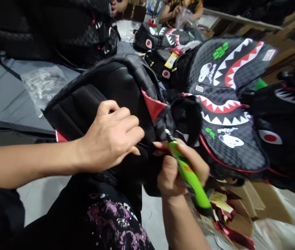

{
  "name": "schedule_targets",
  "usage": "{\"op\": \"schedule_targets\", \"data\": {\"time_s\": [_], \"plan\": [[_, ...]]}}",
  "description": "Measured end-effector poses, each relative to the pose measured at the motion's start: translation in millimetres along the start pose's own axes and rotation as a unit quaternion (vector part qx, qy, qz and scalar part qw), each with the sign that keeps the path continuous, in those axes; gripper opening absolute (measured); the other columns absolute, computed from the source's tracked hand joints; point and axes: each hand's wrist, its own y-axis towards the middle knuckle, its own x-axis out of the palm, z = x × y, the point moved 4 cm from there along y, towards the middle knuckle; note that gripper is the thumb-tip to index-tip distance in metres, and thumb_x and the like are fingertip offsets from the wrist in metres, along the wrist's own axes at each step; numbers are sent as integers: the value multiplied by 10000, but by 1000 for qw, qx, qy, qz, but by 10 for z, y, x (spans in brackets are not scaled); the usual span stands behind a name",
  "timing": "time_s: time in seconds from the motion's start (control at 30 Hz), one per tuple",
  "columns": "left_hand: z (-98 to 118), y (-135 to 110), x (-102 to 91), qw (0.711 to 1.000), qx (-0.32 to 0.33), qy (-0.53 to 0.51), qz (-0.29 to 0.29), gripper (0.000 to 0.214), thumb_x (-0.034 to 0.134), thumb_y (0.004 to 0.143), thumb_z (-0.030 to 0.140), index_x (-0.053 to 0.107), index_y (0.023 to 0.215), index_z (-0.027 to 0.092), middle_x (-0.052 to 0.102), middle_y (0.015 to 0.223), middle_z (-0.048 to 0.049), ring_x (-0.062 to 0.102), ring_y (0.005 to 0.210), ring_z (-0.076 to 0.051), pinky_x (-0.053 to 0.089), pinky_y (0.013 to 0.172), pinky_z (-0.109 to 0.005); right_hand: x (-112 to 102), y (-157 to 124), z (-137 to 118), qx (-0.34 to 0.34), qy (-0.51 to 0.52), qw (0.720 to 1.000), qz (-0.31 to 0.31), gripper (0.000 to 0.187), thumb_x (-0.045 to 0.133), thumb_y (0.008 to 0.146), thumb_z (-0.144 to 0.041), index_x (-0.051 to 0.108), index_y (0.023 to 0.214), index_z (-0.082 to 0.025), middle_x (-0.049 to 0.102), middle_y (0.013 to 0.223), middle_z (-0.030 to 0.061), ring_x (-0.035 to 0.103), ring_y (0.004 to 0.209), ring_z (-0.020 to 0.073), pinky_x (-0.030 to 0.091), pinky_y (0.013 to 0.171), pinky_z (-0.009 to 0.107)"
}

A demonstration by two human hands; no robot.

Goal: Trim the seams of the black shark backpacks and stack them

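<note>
A black backpack [113, 78] with a red corner patch lies tilted across my lap, its padded side facing me. My left hand [117, 133] is closed, its curled fingers pinching the black material near the middle of the bag. My right hand [180, 166] is wrapped round a bright green pen-shaped tool [189, 173] with a dark butt and a narrow metal tip. The tip points up, close to the bag's checked lower edge. Thumb and fingertips of that hand also come near the bag's dark fabric. What exactly the tool is, I cannot tell.
Checked backpacks with shark-mouth prints [228, 114] are piled on the right. More black bags [45, 31] stand at the back left. A clear plastic bag [44, 85] lies on the grey table [3, 90]. Below right is an open cardboard box [259, 198]. Another person's hands [177, 12] are at the far side.
</note>
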Motion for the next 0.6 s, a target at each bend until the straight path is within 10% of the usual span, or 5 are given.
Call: {"op": "schedule_targets", "data": {"time_s": [0.2, 0.33, 0.6], "plan": [[34, -268, 441, 998, -22, -22, -51, 129, 681, 882, 175, 659, 1008, 186, 697, 956, -35, 588, 891, -201, 372, 771, -364, -10, 7, 213, -13, -27, 993, -114, 213, 577, 924, -293, 659, 1117, -261, 768, 936, 54, 740, 899, 246, 598, 831, 471], [-27, -382, 744, 997, 37, 62, 24, 109, 595, 929, 126, 664, 985, 189, 695, 934, -22, 566, 852, -182, 362, 756, -342, -149, -79, 160, -3, -61, 997, -50, 125, 594, 882, -255, 702, 938, -227, 718, 1066, 83, 696, 994, 255, 558, 890, 475], [59, -385, 776, 989, 75, 74, 104, 85, 572, 957, 139, 635, 925, 187, 689, 878, -10, 579, 825, -144, 391, 757, -305, 92, 79, 219, 287, -63, 917, -272, 361, 513, 833, -234, 658, 1162, -201, 591, 559, -71, 496, 447, 125, 399, 464, 247]]}}
